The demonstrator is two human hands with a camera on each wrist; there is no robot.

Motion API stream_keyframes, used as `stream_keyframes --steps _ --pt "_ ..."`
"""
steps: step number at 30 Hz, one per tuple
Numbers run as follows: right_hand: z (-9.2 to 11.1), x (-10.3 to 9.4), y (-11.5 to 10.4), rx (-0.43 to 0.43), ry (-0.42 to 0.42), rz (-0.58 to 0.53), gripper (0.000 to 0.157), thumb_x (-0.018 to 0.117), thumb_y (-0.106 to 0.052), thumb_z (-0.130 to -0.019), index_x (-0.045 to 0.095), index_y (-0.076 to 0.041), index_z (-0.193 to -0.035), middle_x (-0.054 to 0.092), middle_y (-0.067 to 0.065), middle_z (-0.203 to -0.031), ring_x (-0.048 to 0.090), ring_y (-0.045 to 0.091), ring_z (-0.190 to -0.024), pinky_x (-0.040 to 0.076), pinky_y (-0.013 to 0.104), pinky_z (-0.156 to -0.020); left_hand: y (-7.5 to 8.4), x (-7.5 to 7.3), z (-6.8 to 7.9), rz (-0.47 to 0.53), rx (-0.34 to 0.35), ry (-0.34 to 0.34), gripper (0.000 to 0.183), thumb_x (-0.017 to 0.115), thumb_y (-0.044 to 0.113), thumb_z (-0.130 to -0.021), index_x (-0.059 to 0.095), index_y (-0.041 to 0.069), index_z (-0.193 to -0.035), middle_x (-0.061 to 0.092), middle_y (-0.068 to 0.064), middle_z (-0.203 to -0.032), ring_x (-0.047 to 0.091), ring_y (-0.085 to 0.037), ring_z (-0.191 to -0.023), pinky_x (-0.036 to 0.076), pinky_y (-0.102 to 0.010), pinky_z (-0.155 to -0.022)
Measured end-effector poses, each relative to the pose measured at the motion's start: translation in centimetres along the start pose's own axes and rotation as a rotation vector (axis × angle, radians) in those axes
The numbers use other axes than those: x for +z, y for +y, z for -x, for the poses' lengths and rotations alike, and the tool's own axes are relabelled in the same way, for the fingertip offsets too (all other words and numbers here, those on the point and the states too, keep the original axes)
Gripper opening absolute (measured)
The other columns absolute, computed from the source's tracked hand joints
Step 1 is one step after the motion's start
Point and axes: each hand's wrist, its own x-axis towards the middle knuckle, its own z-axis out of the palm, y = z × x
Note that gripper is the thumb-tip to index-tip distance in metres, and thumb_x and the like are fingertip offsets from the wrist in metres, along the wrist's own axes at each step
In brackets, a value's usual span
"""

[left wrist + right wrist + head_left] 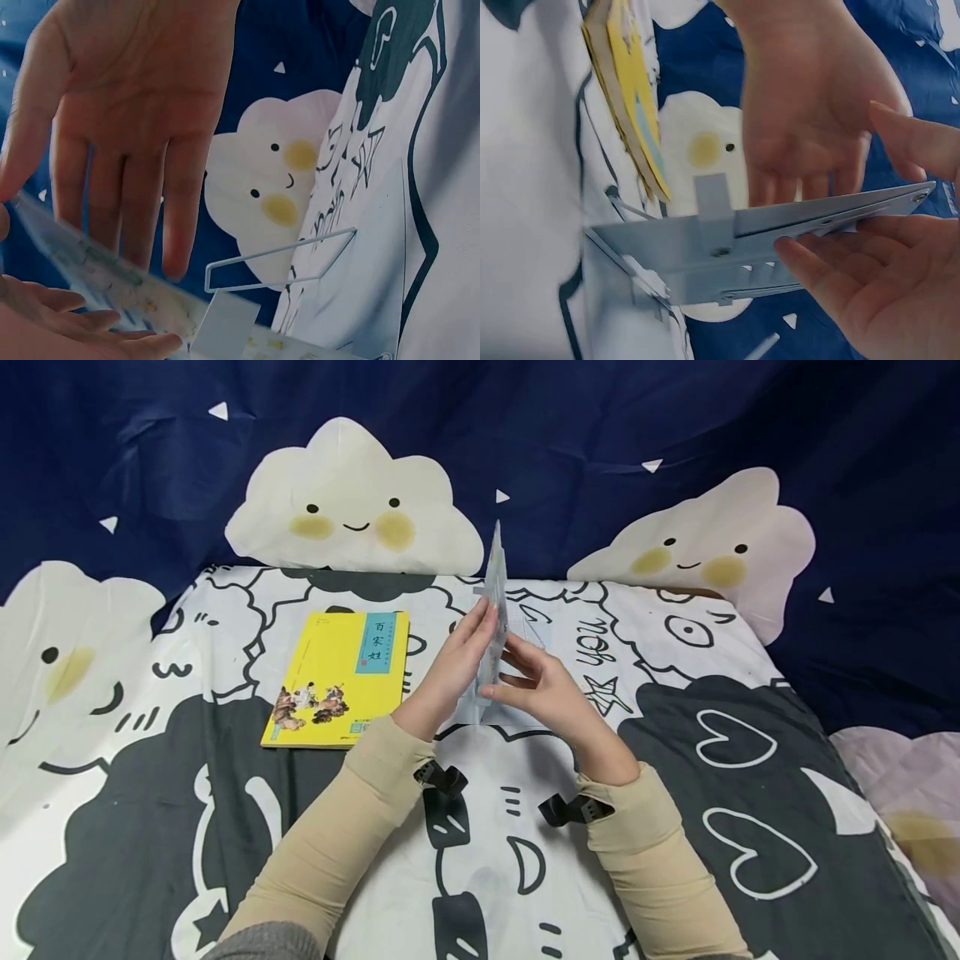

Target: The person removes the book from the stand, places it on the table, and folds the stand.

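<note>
A thin grey-blue folding stand, like a book stand (495, 602), stands almost edge-on to the head view, its panel upright between my hands. My left hand (461, 652) lies along the panel's left face with its fingers extended. On the other side, my right hand (547, 685) has fingers against the panel and its thumb beside the lower near edge. The left wrist view shows a printed pattern on the panel (142, 300) and a bent wire piece (277, 262). A grey tab (715, 210) and screws show on the panel in the right wrist view.
A yellow book (330, 685) with a blue title label lies left of the hands. Beneath everything is a black-and-white cartoon cloth (495, 827). Behind hangs a dark blue curtain (540, 427) with cloud faces.
</note>
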Motion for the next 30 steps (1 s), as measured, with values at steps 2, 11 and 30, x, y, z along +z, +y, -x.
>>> stream_keyframes --steps 2,11,30 --pt "0.0 0.5 0.1 -0.018 -0.025 0.023 0.085 0.072 0.000 -0.088 0.021 0.001 -0.156 0.022 0.012 -0.164 0.029 0.028 -0.150 0.035 0.045 -0.117 0.0 0.1 0.0 -0.009 -0.004 0.017 0.063 0.037 0.054 -0.103 0.021 0.029 -0.159 0.024 0.004 -0.165 0.024 -0.020 -0.151 0.016 -0.052 -0.123" --pt "-0.2 1.8 0.9 -0.100 -0.101 0.111 0.092 0.073 -0.001 -0.087 0.015 -0.007 -0.159 0.016 0.007 -0.166 0.016 0.020 -0.154 0.030 0.046 -0.120 0.5 0.0 0.2 0.053 0.066 0.043 0.069 0.022 0.058 -0.104 0.013 0.020 -0.161 0.013 0.004 -0.167 0.013 -0.012 -0.153 0.019 -0.042 -0.124" --pt "-1.8 -4.2 5.8 0.359 0.023 0.398 0.099 0.057 -0.053 -0.096 -0.008 -0.012 -0.159 -0.009 0.012 -0.167 -0.006 0.029 -0.154 0.005 0.052 -0.125 0.9 0.2 0.4 0.118 0.079 0.082 0.068 0.033 0.048 -0.105 0.009 0.017 -0.161 0.017 0.001 -0.167 0.017 -0.012 -0.153 0.018 -0.038 -0.125"
